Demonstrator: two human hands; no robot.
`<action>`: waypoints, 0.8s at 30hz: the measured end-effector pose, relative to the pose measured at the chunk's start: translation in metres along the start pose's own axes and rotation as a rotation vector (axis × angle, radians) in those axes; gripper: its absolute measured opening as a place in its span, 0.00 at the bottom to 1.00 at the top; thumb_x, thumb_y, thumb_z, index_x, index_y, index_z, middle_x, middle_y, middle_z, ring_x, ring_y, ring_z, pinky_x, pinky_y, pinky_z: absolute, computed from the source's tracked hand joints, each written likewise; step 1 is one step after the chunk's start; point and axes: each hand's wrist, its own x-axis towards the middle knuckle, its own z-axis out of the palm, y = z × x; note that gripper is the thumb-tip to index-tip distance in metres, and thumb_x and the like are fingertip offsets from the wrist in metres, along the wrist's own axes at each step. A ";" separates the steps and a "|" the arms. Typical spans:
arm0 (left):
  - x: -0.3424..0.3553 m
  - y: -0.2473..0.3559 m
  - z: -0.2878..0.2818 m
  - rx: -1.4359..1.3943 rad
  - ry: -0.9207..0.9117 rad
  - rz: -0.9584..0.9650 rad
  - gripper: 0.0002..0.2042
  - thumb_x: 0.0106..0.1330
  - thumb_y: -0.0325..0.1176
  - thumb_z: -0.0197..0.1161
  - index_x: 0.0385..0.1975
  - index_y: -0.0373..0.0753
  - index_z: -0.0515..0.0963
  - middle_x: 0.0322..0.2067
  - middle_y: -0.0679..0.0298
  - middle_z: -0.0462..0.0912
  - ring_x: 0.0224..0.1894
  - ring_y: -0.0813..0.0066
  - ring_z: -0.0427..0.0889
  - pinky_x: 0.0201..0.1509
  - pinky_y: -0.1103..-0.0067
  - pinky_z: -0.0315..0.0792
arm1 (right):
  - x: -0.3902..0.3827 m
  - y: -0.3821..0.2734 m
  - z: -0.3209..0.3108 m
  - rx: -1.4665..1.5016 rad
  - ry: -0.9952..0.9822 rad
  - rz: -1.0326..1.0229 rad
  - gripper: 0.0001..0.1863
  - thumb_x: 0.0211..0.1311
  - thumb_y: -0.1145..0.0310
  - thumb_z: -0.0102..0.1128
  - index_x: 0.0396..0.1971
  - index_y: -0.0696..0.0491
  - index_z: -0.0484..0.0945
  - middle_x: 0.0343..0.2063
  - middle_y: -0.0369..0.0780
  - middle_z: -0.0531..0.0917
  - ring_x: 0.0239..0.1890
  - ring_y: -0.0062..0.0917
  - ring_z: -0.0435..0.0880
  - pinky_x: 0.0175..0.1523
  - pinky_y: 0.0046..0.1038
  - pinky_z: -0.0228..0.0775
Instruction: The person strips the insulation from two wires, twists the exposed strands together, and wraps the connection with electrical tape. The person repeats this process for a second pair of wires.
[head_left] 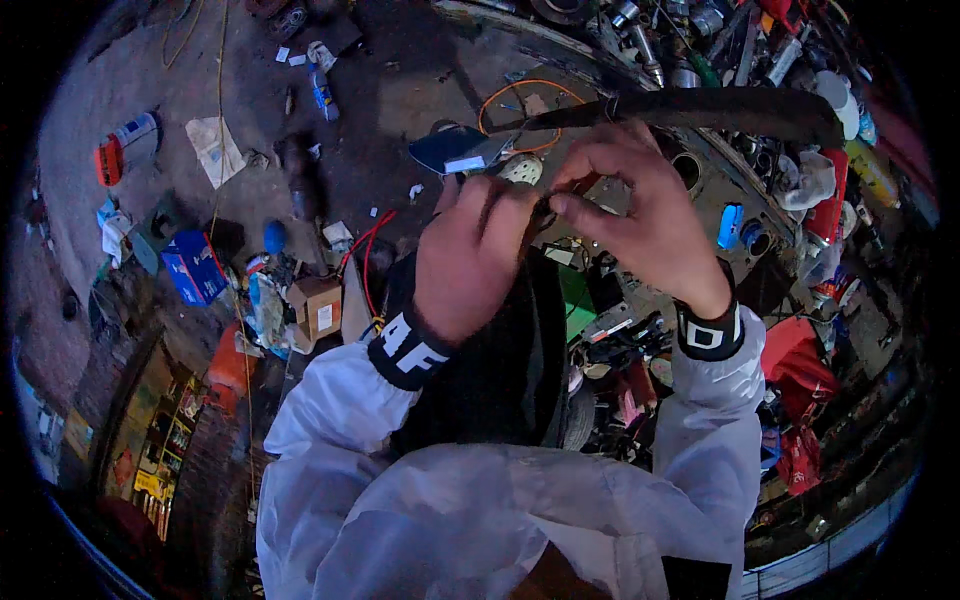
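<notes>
My two hands meet in front of me, above a long black piece (490,370) that spans my lap. My left hand (470,260) is closed, its back facing up and its fingertips mostly hidden. Beside it, my right hand (630,215) is closed in a pinch, thumb against the bent index finger. Both meet at a small dark piece (545,212); its kind and whether it joins the black piece cannot be made out. Just beyond my right hand lies a long, dark, curved strip (740,112), partly hidden by its fingers. A perforated light shoe (521,169) shows beyond my hands.
Metal parts (650,55) are heaped at the far right. An orange cable loop (485,110) lies ahead. To the left are a blue box (194,268), a cardboard box (316,308) and a red-and-blue can (125,148). A red bag (797,360) lies right.
</notes>
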 end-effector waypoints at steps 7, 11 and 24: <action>-0.001 0.000 -0.011 -0.217 -0.074 -0.173 0.13 0.53 0.22 0.67 0.38 0.38 0.77 0.38 0.56 0.75 0.41 0.53 0.77 0.41 0.68 0.74 | -0.001 0.004 0.010 -0.011 0.119 -0.060 0.08 0.45 0.75 0.67 0.29 0.53 0.79 0.32 0.38 0.80 0.41 0.33 0.75 0.52 0.32 0.62; 0.001 -0.002 -0.012 -0.247 -0.085 -0.183 0.10 0.54 0.22 0.66 0.36 0.37 0.77 0.36 0.55 0.75 0.39 0.54 0.77 0.39 0.68 0.73 | -0.007 -0.005 0.012 0.022 0.082 -0.113 0.09 0.43 0.75 0.67 0.28 0.51 0.79 0.33 0.38 0.80 0.44 0.34 0.74 0.51 0.34 0.63; 0.010 -0.015 -0.018 -0.679 -0.345 -0.451 0.08 0.57 0.24 0.67 0.36 0.34 0.80 0.37 0.59 0.81 0.42 0.68 0.81 0.49 0.76 0.72 | -0.051 0.015 0.038 -0.478 0.372 -0.317 0.17 0.39 0.71 0.72 0.34 0.41 0.84 0.40 0.30 0.78 0.43 0.30 0.72 0.49 0.35 0.64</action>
